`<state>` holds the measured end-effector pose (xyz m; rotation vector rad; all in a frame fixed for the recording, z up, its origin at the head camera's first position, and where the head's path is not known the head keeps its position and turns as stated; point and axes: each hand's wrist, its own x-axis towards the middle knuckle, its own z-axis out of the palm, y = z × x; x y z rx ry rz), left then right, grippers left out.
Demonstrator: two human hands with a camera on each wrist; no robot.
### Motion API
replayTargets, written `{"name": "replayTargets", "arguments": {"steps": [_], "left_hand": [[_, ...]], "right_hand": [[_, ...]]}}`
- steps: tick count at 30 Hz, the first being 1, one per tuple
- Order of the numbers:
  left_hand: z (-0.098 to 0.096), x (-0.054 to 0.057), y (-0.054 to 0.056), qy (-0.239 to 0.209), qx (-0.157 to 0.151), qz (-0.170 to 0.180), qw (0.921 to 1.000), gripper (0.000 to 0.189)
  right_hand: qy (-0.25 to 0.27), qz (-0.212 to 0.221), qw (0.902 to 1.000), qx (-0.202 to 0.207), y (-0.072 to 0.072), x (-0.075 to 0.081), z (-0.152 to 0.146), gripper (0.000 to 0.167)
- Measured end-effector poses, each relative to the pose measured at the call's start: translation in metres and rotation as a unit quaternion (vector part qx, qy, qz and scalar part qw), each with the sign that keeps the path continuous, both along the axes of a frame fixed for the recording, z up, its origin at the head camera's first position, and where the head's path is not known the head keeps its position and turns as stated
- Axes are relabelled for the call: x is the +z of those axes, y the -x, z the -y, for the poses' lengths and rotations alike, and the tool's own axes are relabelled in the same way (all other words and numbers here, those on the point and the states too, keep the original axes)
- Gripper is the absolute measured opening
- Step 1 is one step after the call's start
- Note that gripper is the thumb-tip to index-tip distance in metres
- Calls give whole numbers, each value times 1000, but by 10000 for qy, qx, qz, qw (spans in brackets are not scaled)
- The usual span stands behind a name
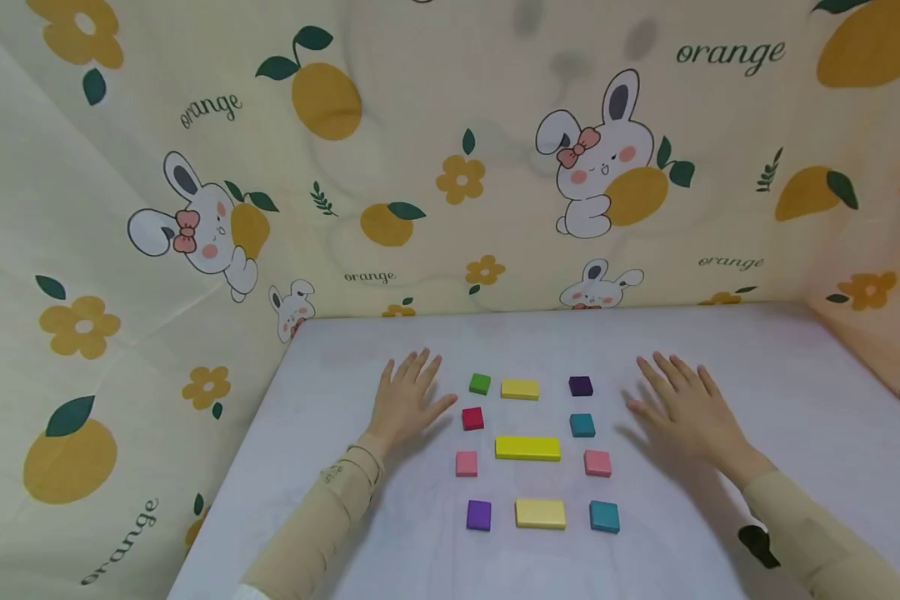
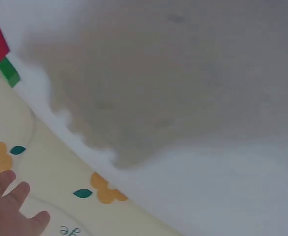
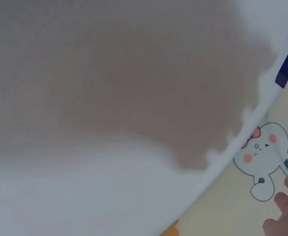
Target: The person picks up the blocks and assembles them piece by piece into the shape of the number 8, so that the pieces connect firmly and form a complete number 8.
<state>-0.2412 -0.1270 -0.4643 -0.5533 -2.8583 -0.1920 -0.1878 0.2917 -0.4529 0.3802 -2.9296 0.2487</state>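
My left hand [image 1: 405, 404], fingers spread, is left of the coloured blocks and holds nothing. Nearest to it are a red block [image 1: 472, 418] and a green block [image 1: 480, 383]. On the other side my right hand [image 1: 690, 412] is also spread, with nothing in it, nearest to a teal block [image 1: 582, 425] and a dark purple block [image 1: 581, 386]. Between the hands lie a long yellow block [image 1: 527, 448], pale yellow blocks [image 1: 520, 389] and pink blocks [image 1: 467, 464]. Both wrist views show only fingertips, with hand shadows on the white surface.
A purple block [image 1: 478, 515], a cream block [image 1: 540, 513] and another teal block [image 1: 604, 517] form the near row on the white table [image 1: 420, 558]. A patterned cloth [image 1: 435, 100] with rabbits and oranges hangs behind and along the sides.
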Motion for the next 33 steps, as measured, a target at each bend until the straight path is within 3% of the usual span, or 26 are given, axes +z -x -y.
{"name": "replayTargets", "arguments": {"steps": [5, 8, 10, 13, 17, 22, 27, 33], "left_hand": [[-12, 12, -4, -315, -361, -674, 9966, 53], [-22, 18, -9, -261, -604, -872, 9940, 41], [-30, 22, -14, -198, -734, -865, 9933, 36], [-41, 27, -20, -276, -1050, -592, 9923, 33], [-55, 33, -29, -366, -1550, 123, 9872, 34], [-67, 28, -36, -45, -1773, 876, 9802, 37], [-73, 20, -41, 379, -1812, 1031, 9773, 38], [-75, 15, -43, 578, -1769, 1076, 9766, 35]], "right_hand": [[498, -396, 9980, 10, 1, 12, 9, 68], [769, -526, 9956, 81, 2, 16, 16, 60], [891, -382, 9952, 132, 2, 19, 21, 56], [1034, 45, 9943, 268, 4, 22, 29, 50], [1140, 588, 9901, 570, 6, 20, 38, 39], [1275, 989, 9823, 954, 9, 12, 47, 29], [1272, 1396, 9775, 934, 12, 8, 54, 25], [1298, 1623, 9740, 898, 12, 7, 59, 24]]}}
